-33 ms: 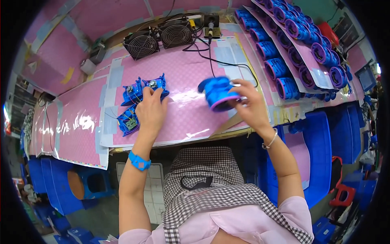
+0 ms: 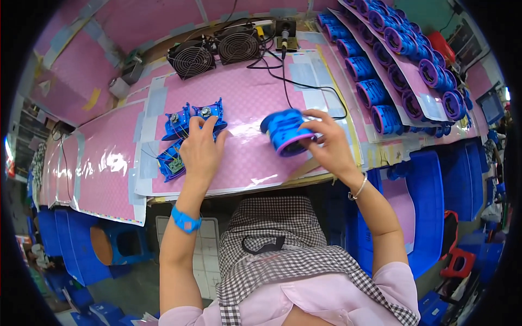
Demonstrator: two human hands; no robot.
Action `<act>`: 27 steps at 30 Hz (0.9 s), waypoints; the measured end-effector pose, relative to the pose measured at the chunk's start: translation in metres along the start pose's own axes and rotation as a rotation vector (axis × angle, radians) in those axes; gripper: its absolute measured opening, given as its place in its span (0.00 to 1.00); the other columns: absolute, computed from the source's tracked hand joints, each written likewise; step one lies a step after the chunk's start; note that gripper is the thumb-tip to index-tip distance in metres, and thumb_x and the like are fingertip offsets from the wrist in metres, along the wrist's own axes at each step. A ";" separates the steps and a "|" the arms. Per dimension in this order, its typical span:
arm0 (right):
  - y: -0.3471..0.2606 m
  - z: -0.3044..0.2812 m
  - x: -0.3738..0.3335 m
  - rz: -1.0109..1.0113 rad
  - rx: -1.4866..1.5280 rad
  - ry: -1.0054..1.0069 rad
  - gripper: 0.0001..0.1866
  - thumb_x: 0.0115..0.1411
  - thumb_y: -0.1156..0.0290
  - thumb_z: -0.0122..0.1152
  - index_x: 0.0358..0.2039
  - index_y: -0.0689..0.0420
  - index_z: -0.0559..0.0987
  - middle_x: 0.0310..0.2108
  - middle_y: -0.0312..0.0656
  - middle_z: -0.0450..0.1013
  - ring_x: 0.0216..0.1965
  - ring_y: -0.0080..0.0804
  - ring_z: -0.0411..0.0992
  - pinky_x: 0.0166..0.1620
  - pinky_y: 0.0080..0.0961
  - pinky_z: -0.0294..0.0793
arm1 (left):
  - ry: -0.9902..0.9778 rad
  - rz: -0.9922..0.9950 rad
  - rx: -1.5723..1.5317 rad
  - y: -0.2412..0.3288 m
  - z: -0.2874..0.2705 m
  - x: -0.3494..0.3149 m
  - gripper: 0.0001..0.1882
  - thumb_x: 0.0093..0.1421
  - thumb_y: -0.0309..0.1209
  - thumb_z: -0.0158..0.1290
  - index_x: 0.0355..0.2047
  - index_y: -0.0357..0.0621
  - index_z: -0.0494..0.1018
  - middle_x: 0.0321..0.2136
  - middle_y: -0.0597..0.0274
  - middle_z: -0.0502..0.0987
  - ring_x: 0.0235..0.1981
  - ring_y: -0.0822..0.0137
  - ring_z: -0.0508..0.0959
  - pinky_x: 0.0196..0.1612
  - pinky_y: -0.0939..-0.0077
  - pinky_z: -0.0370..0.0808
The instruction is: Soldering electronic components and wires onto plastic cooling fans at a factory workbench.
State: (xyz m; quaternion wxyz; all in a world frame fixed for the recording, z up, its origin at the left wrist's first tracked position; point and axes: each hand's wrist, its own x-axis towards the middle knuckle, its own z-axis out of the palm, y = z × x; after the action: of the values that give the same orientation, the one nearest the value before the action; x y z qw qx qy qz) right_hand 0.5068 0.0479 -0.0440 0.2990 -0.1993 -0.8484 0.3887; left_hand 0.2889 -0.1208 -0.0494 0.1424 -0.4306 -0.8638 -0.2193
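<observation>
My right hand (image 2: 329, 142) grips a round blue plastic housing (image 2: 286, 132) with a purple ring round its lower rim. The housing is tilted above the pink mat, with its dark opening facing me. At the left, my left hand (image 2: 202, 149) has its fingers bent over the front of a blue plastic shell (image 2: 213, 108) with a round metal part in it. My fingers hide some of the shell's lower edge. Close beside it lie another blue shell (image 2: 175, 124) with a metal part and a blue shell with a green circuit board (image 2: 173, 163), with thin wires around them.
Two black fans (image 2: 191, 58) stand at the back, with a black cable (image 2: 312, 86) running across the mat (image 2: 247, 98). Stacked sheets of similar blue housings (image 2: 372, 92) fill the right side. A blue bin (image 2: 427, 206) sits below the table edge at the right.
My right hand has brought the housing slightly left and lower, tilting it so more of its opening shows. My left hand stays at the shell almost unmoved.
</observation>
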 end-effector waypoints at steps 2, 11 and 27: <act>0.003 0.007 0.008 -0.102 -0.179 -0.144 0.13 0.49 0.78 0.65 0.37 0.60 0.78 0.49 0.45 0.72 0.39 0.37 0.76 0.36 0.27 0.77 | 0.044 0.035 -0.294 0.013 -0.022 -0.020 0.09 0.55 0.31 0.60 0.33 0.41 0.77 0.25 0.59 0.74 0.21 0.63 0.75 0.24 0.68 0.69; -0.021 0.015 0.034 -0.303 -0.331 -0.333 0.13 0.50 0.72 0.67 0.36 0.62 0.78 0.32 0.47 0.75 0.27 0.37 0.75 0.31 0.30 0.74 | -0.101 -0.029 -0.556 0.042 0.015 -0.048 0.15 0.51 0.34 0.64 0.25 0.32 0.75 0.14 0.55 0.69 0.15 0.62 0.69 0.21 0.67 0.65; 0.027 0.039 0.126 -0.274 -0.547 0.141 0.15 0.57 0.65 0.61 0.41 0.60 0.73 0.30 0.51 0.75 0.28 0.49 0.75 0.31 0.38 0.75 | -0.185 -0.109 -0.496 0.028 0.006 -0.103 0.16 0.51 0.31 0.64 0.18 0.36 0.69 0.14 0.55 0.67 0.15 0.59 0.67 0.20 0.65 0.62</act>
State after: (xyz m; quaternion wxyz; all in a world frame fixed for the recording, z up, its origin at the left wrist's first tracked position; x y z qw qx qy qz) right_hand 0.3903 0.1154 -0.0415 0.3421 -0.1828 -0.9175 0.0876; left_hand 0.3719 -0.1728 -0.0919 -0.0591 -0.4234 -0.8150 -0.3912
